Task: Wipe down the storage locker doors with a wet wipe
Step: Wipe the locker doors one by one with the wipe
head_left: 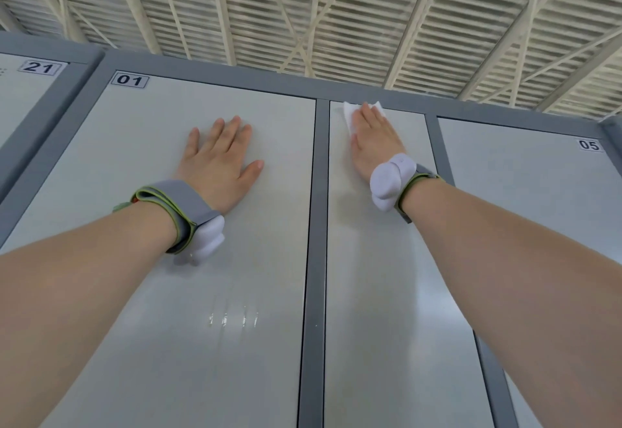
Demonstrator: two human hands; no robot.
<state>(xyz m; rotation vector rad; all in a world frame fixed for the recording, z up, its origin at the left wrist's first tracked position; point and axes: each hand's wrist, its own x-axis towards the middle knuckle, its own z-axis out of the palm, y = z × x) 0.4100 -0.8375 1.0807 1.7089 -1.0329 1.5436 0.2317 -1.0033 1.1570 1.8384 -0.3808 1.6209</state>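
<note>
Pale grey locker doors in a darker grey frame fill the view, seen from below. My left hand [220, 161] lies flat with spread fingers on the door marked 01 [161, 309]. My right hand [372, 139] presses a white wet wipe [350, 113] flat against the top left corner of the middle door [387, 293]. The wipe shows above and to the left of the fingers; the rest is under the palm. Both wrists carry grey bands with white pods.
A door marked 05 [538, 198] stands to the right and a separate locker marked 21 [20, 97] to the left. Grey frame strips [316, 225] divide the doors. A slatted ceiling with white beams [303, 6] runs above the locker top.
</note>
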